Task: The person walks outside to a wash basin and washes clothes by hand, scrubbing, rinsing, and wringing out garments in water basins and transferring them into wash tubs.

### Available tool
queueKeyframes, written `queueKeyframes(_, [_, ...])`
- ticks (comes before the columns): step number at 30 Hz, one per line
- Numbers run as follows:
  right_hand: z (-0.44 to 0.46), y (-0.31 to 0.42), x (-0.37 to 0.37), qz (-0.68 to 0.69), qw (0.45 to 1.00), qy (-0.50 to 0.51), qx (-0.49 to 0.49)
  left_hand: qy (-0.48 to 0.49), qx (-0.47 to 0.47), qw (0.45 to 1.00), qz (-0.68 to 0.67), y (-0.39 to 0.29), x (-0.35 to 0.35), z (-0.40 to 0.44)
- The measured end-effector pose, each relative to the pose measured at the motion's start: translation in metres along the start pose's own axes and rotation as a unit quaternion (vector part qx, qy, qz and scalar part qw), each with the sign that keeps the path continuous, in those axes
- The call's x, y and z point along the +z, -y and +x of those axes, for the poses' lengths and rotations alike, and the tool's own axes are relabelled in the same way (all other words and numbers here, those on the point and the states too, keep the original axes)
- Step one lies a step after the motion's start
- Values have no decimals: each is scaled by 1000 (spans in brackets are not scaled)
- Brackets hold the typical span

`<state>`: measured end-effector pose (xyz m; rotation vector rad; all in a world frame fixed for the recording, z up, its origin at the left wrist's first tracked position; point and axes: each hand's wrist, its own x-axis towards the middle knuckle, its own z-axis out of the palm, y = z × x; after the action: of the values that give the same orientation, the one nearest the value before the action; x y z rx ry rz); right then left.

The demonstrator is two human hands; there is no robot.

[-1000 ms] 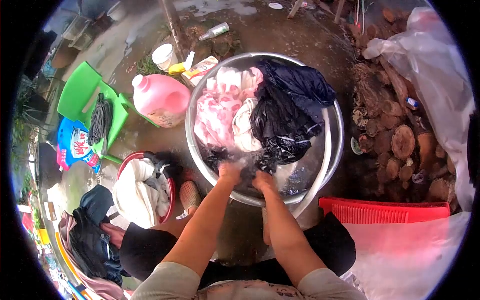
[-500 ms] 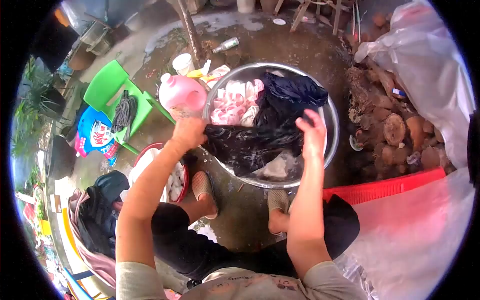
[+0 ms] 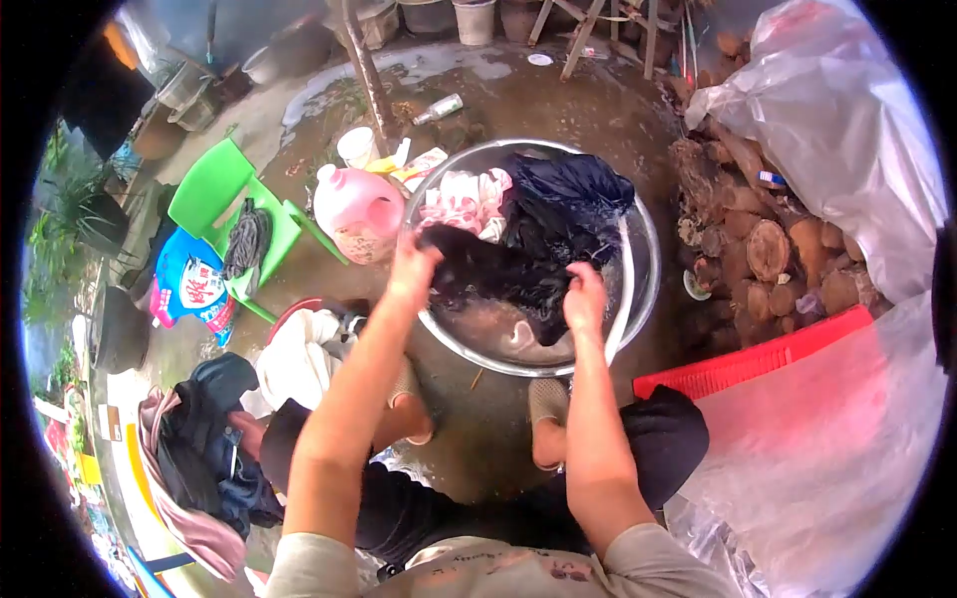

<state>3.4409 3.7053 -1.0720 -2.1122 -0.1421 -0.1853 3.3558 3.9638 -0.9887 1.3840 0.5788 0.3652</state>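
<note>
A wet black garment (image 3: 503,277) is stretched across the front of a large metal basin (image 3: 655,284). My left hand (image 3: 413,267) is closed on its left end, by the basin's rim. At the other end, the fingers of my right hand (image 3: 584,299) grip the cloth above the water. Pink and white clothes (image 3: 461,202) lie in the back left of the basin. Beside them is a heap of dark navy cloth (image 3: 573,191). Cloudy water shows below the garment. A long white strip, perhaps a hose (image 3: 625,289), crosses the basin's right side.
A pink jug (image 3: 357,207) and a white cup (image 3: 358,147) stand left of the basin. Farther left are a green chair (image 3: 214,184) and a blue detergent bag (image 3: 189,279). White cloth (image 3: 304,354) fills a red tub. Stacked logs (image 3: 768,249) and a red plastic piece (image 3: 758,349) lie right.
My hands have come closer together, the right one moving down and left and now closing on the cloth. The black garment is more bunched. The white strip now shows plainly.
</note>
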Motion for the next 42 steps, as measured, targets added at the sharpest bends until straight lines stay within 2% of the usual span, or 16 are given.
queueKeyframes(2, [-22,-14,22,-66,997,23,19,15,65,979,190,70,12,4])
queueKeyframes(4, [-40,-16,34,-93,989,105,42,-1,248,898,362,111,36,-23])
queueKeyframes(5, [-47,-25,42,-115,981,153,40,79,239,878,408,125,39,-30])
queueKeyframes(6, [-53,-32,49,-136,969,201,38,130,114,865,471,139,45,-37])
queueKeyframes(8, [-61,-36,58,-245,917,305,78,216,89,751,617,157,56,-52])
queueKeyframes(11, [-61,-58,73,-302,856,402,120,275,-2,662,698,174,59,-39])
queueKeyframes(15, [-54,-59,74,-321,797,486,158,239,-37,612,753,203,49,-20])
queueKeyframes(18, [-59,-56,67,-205,847,442,211,292,-154,643,691,183,49,1])
queueKeyframes(24, [-49,-30,50,-155,885,377,225,58,-55,977,198,135,-1,15])
queueKeyframes(26, [-43,-4,35,-243,897,346,129,117,-108,987,6,40,6,-2])
queueKeyframes(30, [-49,28,36,-45,948,309,63,222,-24,968,-112,-60,21,-40])
queueKeyframes(31, [-58,32,47,18,974,226,7,231,-31,960,-156,-76,24,-55])
queueKeyframes(34, [-48,61,53,314,903,264,131,257,-12,942,-217,-90,25,-79])
queueKeyframes(36, [-45,75,46,499,791,200,293,215,-63,932,-284,-85,10,-80])
queueKeyframes(40, [-41,86,32,656,688,207,232,93,-151,920,-350,-28,-20,-63])
queueKeyframes(42, [-48,113,20,712,637,230,186,61,-195,945,-256,22,-27,-66])
